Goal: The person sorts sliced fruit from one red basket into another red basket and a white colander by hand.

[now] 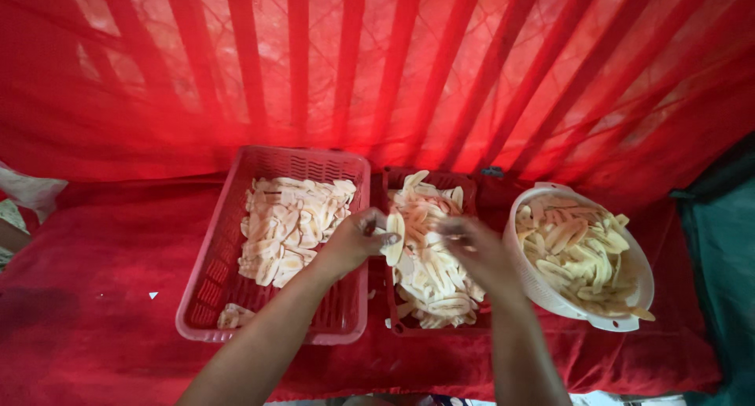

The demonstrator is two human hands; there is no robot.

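My left hand (355, 241) is closed on a pale banana slice (394, 235), held over the gap between two red baskets. My right hand (472, 245) hovers over the middle red basket (391, 187), fingers pinched on thin slices, though motion blur hides the grip. That middle basket is heaped with pale sliced pieces (429, 280). The larger red basket (224, 241) on the left holds flat slices (287, 225) laid out in rows.
A white colander (629, 300) with more slices stands at the right. Everything rests on a red cloth (94, 296). A red net curtain with bars behind it hangs at the back. Teal fabric (727, 241) borders the right edge.
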